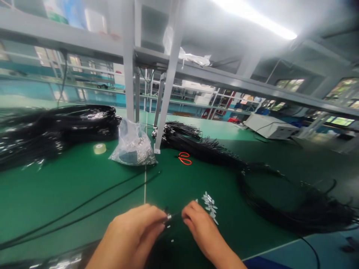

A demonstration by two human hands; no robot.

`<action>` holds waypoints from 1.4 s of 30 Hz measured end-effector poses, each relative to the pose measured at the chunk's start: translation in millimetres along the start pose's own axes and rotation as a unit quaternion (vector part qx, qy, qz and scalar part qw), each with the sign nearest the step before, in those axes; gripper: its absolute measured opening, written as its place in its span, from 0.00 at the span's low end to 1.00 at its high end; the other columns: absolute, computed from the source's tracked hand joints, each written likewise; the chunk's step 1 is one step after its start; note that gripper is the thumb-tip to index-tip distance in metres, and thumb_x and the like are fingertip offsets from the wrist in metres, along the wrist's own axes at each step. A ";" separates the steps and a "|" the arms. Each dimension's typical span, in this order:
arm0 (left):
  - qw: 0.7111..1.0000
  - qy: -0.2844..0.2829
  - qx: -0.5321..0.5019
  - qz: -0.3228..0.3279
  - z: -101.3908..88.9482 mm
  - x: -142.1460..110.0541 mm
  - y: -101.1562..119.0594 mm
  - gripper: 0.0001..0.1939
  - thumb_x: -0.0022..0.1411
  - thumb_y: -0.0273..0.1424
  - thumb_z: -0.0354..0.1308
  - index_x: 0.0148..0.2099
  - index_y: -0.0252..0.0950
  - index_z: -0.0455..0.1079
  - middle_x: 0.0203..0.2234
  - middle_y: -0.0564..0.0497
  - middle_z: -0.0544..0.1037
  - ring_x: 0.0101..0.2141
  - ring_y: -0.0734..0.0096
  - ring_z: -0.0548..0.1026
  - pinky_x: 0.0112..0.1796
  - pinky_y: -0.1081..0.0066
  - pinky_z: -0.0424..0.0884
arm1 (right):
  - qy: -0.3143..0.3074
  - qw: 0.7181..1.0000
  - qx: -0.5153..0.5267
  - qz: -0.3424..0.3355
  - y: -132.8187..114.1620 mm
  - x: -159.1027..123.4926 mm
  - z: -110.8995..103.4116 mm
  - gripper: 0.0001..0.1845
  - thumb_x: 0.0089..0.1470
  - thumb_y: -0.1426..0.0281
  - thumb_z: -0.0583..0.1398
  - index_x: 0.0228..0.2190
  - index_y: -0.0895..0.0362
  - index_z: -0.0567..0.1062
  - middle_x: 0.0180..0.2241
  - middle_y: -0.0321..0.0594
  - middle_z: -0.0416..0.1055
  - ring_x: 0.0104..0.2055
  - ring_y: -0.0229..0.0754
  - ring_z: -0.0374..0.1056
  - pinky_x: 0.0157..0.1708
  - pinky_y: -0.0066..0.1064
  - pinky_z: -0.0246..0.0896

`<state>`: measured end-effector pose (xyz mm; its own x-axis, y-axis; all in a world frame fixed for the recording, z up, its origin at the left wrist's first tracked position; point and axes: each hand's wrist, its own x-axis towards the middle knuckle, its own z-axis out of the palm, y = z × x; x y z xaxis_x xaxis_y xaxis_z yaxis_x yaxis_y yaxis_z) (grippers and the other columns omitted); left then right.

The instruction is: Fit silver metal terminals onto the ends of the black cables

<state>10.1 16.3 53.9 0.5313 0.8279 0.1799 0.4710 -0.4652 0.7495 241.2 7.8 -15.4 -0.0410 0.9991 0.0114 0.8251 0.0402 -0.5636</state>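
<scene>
My left hand is closed in a pinch near the table's front, with a small whitish piece at its fingertips. From there a thin dark cable runs across to my right hand, whose thumb and fingers are pinched on it. Motion blur hides the exact grip. Just below the fingers, a tiny white bit lies on the green table. Beside my right hand is a small pile of clear plastic pieces. Two black cables stretch over the table to the left.
Farther back are red-handled scissors, a clear bag of small parts and a tape roll. Black cable bundles lie left and right. A metal shelf post rises from the table; a white box stands behind.
</scene>
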 end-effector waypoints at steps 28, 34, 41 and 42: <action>0.993 0.002 0.102 0.053 28.3 2.9 -4.9 0.21 0.59 0.22 0.44 0.48 0.45 0.71 0.31 0.52 0.72 0.25 0.75 0.72 0.26 0.79 0.67 | 0.015 0.815 0.574 0.080 -53.4 -17.5 -18.0 0.12 0.41 0.66 0.69 0.25 0.59 0.73 0.18 0.33 0.70 0.21 0.34 0.65 0.23 0.25 0.61; 0.998 -0.033 0.041 0.038 23.4 6.0 -4.8 0.21 0.57 0.20 0.46 0.49 0.40 0.70 0.34 0.49 0.73 0.33 0.72 0.74 0.33 0.78 0.68 | -0.048 0.819 0.564 0.094 -57.8 -17.8 -15.2 0.14 0.42 0.64 0.69 0.25 0.59 0.71 0.19 0.33 0.71 0.20 0.34 0.66 0.23 0.26 0.61; 0.996 -0.029 -0.057 -0.066 9.9 0.6 -7.3 0.15 0.52 0.18 0.51 0.41 0.38 0.68 0.28 0.56 0.76 0.29 0.74 0.72 0.32 0.78 0.65 | -0.054 0.813 0.569 0.108 -62.9 -13.6 -8.4 0.14 0.41 0.65 0.69 0.26 0.59 0.70 0.19 0.33 0.71 0.21 0.33 0.66 0.23 0.25 0.60; 0.995 -0.033 -0.073 -0.065 9.2 0.6 -6.5 0.15 0.52 0.18 0.51 0.41 0.38 0.67 0.27 0.57 0.76 0.29 0.75 0.72 0.32 0.79 0.64 | -0.071 0.809 0.573 0.110 -64.0 -12.7 -6.1 0.15 0.41 0.65 0.69 0.25 0.59 0.70 0.19 0.33 0.71 0.20 0.33 0.66 0.23 0.25 0.60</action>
<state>13.8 17.0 43.2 0.5204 0.8531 0.0372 0.4332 -0.3013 0.8494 192.3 -7.4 25.5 -0.0953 0.9655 -0.2422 -0.2406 -0.2585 -0.9356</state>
